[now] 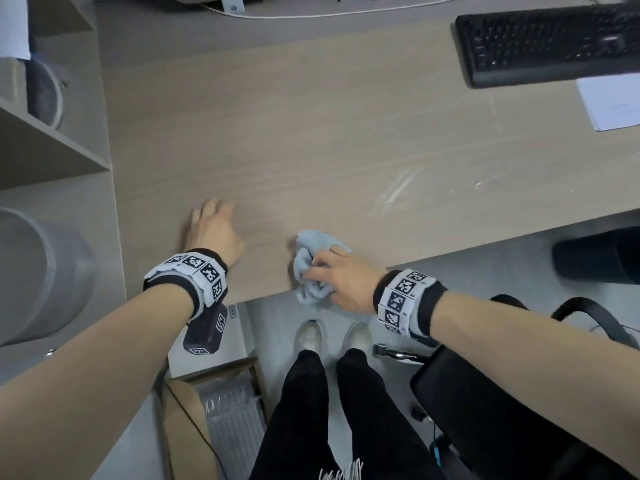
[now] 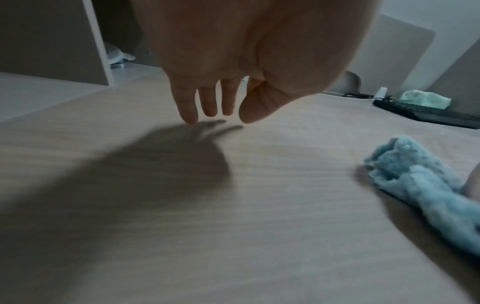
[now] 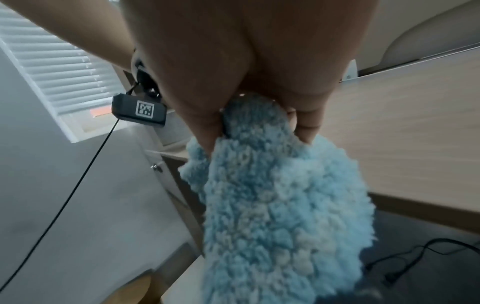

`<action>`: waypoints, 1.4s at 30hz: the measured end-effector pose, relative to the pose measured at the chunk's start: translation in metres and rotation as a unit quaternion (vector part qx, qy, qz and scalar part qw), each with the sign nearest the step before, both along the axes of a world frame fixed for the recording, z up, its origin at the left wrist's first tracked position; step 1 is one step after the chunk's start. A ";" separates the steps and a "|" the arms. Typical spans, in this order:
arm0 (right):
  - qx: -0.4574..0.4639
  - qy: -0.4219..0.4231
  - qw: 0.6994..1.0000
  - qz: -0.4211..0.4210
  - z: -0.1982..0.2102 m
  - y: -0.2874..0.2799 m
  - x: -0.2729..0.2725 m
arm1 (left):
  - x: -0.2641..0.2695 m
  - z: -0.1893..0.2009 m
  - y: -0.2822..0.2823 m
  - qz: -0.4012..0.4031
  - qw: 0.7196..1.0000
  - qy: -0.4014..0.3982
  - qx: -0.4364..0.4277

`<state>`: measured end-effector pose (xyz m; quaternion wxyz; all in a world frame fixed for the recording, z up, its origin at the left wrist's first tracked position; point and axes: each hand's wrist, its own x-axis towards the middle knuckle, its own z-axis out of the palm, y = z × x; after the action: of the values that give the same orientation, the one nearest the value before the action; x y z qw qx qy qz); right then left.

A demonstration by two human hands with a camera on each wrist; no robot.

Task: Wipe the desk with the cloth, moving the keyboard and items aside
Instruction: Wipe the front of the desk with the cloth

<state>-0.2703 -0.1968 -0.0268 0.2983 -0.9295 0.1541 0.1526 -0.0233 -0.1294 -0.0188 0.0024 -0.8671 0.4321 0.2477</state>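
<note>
A fluffy light-blue cloth [image 1: 313, 268] lies bunched at the desk's [image 1: 311, 140] front edge, partly hanging over it. My right hand [image 1: 332, 271] grips the cloth [image 3: 272, 195], fingers and thumb curled into it. To the left of the cloth my left hand [image 1: 214, 226] rests on the desk with straight fingers [image 2: 189, 107] touching the surface, holding nothing. The cloth [image 2: 420, 185] shows at the right of the left wrist view. A black keyboard [image 1: 550, 43] sits at the far right corner of the desk.
White paper [image 1: 609, 102] lies right of centre, below the keyboard. Shelving [image 1: 52, 133] stands on the left with a translucent bin [image 1: 38, 275]. A black chair [image 1: 502, 393] and my legs are below the desk edge. A green pack [image 2: 426, 98] rests behind the keyboard [image 2: 428, 115].
</note>
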 end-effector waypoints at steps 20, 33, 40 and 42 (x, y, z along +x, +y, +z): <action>-0.193 0.018 0.926 -0.323 -0.030 -0.154 -0.138 | -0.127 -0.016 -0.136 -0.163 0.986 0.013 0.022; -0.152 -0.001 0.870 -0.470 -0.015 -0.253 -0.198 | -0.141 -0.014 -0.140 -0.167 0.985 -0.013 0.034; -0.056 -0.109 0.978 -0.167 -0.017 -0.104 -0.135 | -0.140 -0.014 -0.139 -0.179 0.983 -0.012 0.036; 0.006 -0.108 0.992 -0.071 -0.012 -0.080 -0.135 | -0.139 -0.010 -0.141 -0.192 0.980 -0.012 0.046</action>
<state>-0.4054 -0.2772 -0.0390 0.3289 -0.9254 0.1857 0.0307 -0.1621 -0.2700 -0.0293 0.0950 -0.7700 0.5782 0.2524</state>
